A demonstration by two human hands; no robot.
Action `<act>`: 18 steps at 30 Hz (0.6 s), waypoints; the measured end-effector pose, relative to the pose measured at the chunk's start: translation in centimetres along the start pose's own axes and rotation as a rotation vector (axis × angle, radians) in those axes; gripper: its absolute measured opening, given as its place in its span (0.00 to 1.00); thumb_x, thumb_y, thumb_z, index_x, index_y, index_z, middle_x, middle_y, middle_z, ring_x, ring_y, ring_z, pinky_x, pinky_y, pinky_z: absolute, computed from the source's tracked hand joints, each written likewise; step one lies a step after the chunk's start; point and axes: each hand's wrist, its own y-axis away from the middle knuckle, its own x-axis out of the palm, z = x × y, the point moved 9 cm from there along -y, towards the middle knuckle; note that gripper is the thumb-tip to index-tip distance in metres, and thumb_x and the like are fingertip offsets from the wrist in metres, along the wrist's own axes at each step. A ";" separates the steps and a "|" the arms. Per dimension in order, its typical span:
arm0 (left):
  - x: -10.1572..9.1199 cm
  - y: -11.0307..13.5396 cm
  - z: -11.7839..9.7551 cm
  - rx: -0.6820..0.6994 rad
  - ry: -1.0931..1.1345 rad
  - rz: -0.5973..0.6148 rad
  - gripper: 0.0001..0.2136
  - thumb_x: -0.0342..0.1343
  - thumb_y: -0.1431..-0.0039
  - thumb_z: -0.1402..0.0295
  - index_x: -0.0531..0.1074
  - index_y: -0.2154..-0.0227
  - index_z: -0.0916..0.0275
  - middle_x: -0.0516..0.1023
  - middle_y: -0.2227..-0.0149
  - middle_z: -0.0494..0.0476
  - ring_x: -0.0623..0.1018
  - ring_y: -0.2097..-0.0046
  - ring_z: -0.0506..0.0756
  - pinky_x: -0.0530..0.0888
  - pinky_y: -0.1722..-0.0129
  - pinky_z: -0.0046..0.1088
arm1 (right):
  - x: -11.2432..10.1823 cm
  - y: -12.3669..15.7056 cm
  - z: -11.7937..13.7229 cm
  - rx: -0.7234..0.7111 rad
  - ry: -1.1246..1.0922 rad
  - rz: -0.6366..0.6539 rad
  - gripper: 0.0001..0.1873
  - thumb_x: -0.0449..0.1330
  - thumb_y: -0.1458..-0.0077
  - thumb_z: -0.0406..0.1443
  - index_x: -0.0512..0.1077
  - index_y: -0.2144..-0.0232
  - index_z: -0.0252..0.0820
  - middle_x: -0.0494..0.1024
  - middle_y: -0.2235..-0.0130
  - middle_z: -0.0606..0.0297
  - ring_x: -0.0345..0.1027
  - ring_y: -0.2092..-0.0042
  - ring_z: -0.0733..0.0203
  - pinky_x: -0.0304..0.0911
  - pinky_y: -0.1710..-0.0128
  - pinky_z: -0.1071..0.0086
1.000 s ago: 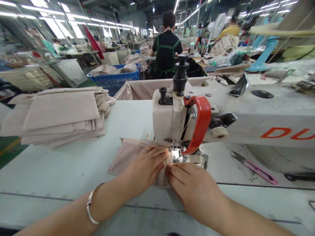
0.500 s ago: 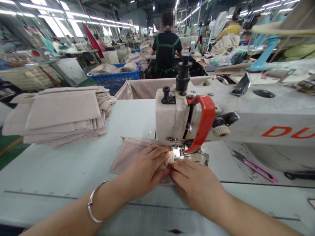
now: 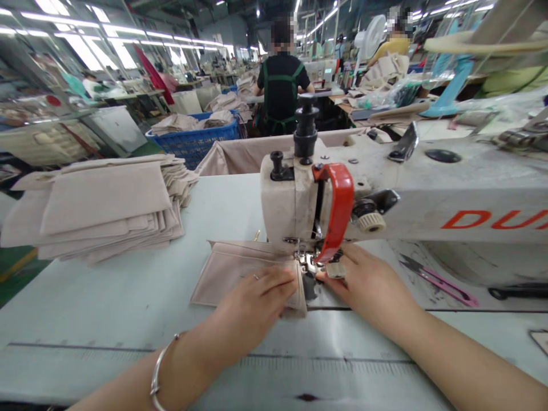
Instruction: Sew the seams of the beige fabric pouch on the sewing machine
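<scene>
A folded beige fabric piece (image 3: 240,274) lies flat on the pale table, its right end under the needle and presser foot (image 3: 305,258) of the sewing machine head (image 3: 291,194). My left hand (image 3: 257,294) rests on this fabric with its fingers together, pressing it down close to the foot. To the right of the foot, my right hand (image 3: 363,279) reaches in with its fingertips beside a small pale part (image 3: 335,270). It holds no fabric. A red guard (image 3: 338,205) curves above the needle area.
A stack of folded beige fabric pieces (image 3: 98,200) sits left on the table. Pink-handled thread snips (image 3: 440,282) lie to the right. Behind the machine are a fabric-lined bin (image 3: 257,149), a blue basket (image 3: 192,137) and a seated co-worker (image 3: 280,80).
My right hand has come off the fabric and moved right of the presser foot. The fabric now lies flatter, with my left hand alone on it.
</scene>
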 end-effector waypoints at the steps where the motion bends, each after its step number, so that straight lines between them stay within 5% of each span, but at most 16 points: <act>1: -0.4 0.1 0.5 -0.032 0.024 -0.049 0.17 0.45 0.35 0.76 0.65 0.44 0.65 0.72 0.46 0.60 0.71 0.43 0.55 0.73 0.43 0.36 | 0.1 0.2 1.5 -0.097 -0.044 0.008 0.05 0.57 0.40 0.34 0.71 0.61 0.39 0.75 0.59 0.57 0.68 0.57 0.51 0.66 0.58 0.57; 5: -1.1 0.2 0.9 -0.065 0.067 -0.137 0.17 0.45 0.33 0.76 0.64 0.43 0.64 0.70 0.43 0.58 0.70 0.42 0.53 0.71 0.41 0.32 | 0.3 1.7 6.0 -0.343 -0.280 0.171 0.09 0.54 0.37 0.33 0.70 0.56 0.42 0.74 0.54 0.61 0.66 0.52 0.57 0.63 0.52 0.60; 11: 0.9 -0.2 -1.3 0.095 -0.075 0.030 0.17 0.41 0.33 0.78 0.64 0.44 0.71 0.69 0.43 0.63 0.67 0.40 0.57 0.67 0.38 0.38 | 1.1 2.3 6.7 -0.349 -0.329 0.198 0.08 0.56 0.41 0.31 0.73 0.60 0.41 0.76 0.61 0.61 0.67 0.52 0.55 0.64 0.51 0.59; 18: 1.9 -0.7 -0.4 0.090 -0.061 0.149 0.15 0.43 0.32 0.75 0.63 0.45 0.68 0.68 0.44 0.61 0.66 0.40 0.57 0.65 0.36 0.38 | 1.2 2.1 6.7 -0.330 -0.291 0.188 0.12 0.54 0.40 0.31 0.73 0.55 0.40 0.77 0.59 0.61 0.68 0.52 0.55 0.66 0.50 0.58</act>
